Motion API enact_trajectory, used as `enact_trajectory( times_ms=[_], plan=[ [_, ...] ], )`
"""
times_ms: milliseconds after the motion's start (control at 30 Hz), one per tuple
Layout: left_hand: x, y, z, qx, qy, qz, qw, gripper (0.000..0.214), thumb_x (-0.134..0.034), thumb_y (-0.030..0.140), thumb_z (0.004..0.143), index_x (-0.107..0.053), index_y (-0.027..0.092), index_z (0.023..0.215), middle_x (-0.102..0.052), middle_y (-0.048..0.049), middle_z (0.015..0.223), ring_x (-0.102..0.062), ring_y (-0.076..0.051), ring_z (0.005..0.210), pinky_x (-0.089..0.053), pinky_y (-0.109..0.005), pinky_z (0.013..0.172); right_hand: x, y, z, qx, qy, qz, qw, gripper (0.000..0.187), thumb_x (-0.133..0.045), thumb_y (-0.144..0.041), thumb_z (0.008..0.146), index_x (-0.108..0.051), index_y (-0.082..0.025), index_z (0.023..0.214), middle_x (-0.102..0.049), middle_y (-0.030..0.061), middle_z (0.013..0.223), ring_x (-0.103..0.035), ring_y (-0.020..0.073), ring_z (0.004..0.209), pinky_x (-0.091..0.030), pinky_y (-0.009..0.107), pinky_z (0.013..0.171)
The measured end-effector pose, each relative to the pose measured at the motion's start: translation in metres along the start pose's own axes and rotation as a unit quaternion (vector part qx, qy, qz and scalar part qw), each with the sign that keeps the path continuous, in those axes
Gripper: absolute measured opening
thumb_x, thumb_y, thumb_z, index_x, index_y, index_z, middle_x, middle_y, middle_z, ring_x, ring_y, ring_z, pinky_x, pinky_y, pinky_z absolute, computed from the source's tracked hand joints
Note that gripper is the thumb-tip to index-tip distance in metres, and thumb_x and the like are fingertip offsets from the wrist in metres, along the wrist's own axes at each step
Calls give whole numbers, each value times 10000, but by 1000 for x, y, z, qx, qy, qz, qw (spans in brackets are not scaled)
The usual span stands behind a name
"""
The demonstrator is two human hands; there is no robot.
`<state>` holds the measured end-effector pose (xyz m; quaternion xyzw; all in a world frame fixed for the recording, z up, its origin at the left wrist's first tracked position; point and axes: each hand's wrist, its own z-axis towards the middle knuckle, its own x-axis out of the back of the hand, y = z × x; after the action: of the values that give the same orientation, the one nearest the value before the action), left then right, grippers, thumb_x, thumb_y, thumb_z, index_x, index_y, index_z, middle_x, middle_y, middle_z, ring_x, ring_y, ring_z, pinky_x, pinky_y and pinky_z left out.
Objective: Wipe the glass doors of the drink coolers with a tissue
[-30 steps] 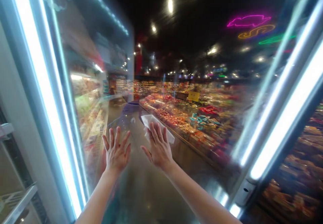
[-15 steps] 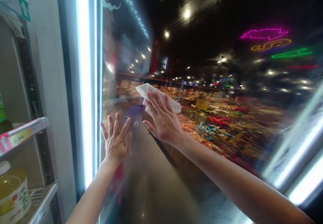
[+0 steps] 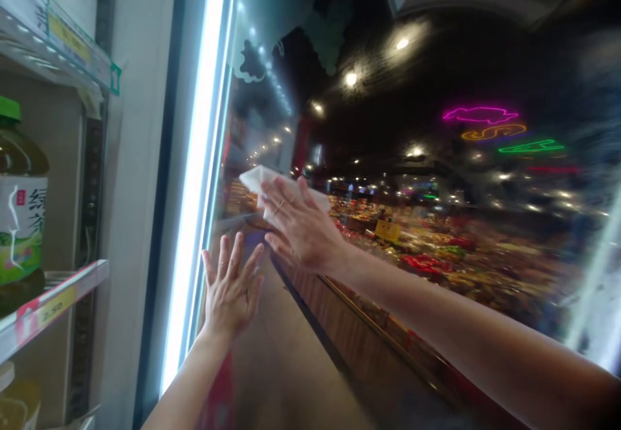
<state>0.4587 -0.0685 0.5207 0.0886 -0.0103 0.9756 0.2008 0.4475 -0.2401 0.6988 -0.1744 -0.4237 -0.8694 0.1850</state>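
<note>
The right hand (image 3: 308,236) lies flat and open over a folded thin white cloth (image 3: 253,180), up against a big clear glass pane (image 3: 276,372). The left hand (image 3: 233,299) is open, fingers spread, lower down. Pressing softly and evenly should keep the cloth smooth. A long white tube light (image 3: 195,158) edges the glass; beyond is a dark shop (image 3: 378,113).

Left hand (image 3: 231,304) and right hand (image 3: 310,233): two in all
White cloth (image 3: 252,179): one
Drink bottles (image 3: 22,223): two, one cut off
Yellow shelf price labels (image 3: 55,309): two
Neon outlines (image 3: 478,119): three clear, one faint red
Yellow display sign (image 3: 388,230): one
</note>
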Motion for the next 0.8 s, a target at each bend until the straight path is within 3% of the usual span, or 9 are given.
enact_trajectory(
  times_ms=[100,167,300,433,500,700,800],
  plan=[
    [-2,-3,-6,-7,2,4,1000,781,-558,217,970,-176,363,1636,-152,-77,1732,-53,-352,1608,-86,-727,1263,-5,-1,-2,94,-44,-1,995,671,-408,-503,1036,-384,-109,1579,-250,89,1707,-122,247,1614,-40,507,1336],
    [-2,-1,1,-4,9,2,1000,777,-564,217,969,-190,375,1632,-167,-73,1730,-62,-356,1608,-88,-739,1257,1,12,12,85,-40,-16,995,662,-410,-484,1037,-370,-118,1587,-236,85,1712,-131,248,1613,-60,505,1336],
    [2,8,28,-2,26,-3,1000,748,-564,240,974,-221,354,1629,-175,-73,1731,-74,-344,1610,-111,-712,1269,20,30,46,-4,7,-51,999,700,-391,-480,1040,-319,-67,1600,-194,128,1718,-108,274,1615,-93,511,1328],
    [0,12,34,-32,44,6,999,786,-582,232,959,-197,298,1640,-183,-102,1729,-65,-344,1612,-73,-687,1283,19,23,46,84,-18,-51,995,745,-369,-583,1031,-396,-63,1564,-264,134,1702,-150,266,1609,-105,469,1332],
    [-2,13,36,-36,47,11,998,776,-588,230,954,-222,301,1635,-179,-101,1731,-58,-350,1613,-64,-691,1280,22,33,45,109,-32,-60,992,746,-374,-582,1029,-377,-74,1576,-255,129,1706,-160,258,1608,-108,462,1334],
    [-2,27,66,-27,45,1,999,707,-569,268,973,-280,355,1612,-137,-86,1741,-55,-355,1612,-73,-714,1265,58,93,47,-57,28,-89,994,793,-340,-550,1032,-248,-13,1608,-172,180,1717,-107,290,1615,-101,520,1325],
    [-3,41,75,-50,51,12,997,706,-540,234,980,-259,333,1621,-194,-84,1730,-55,-328,1615,-39,-686,1278,57,95,27,-1,19,-82,996,822,-354,-613,1014,-303,-31,1593,-210,172,1714,-121,290,1613,-118,509,1326]
  ],
)
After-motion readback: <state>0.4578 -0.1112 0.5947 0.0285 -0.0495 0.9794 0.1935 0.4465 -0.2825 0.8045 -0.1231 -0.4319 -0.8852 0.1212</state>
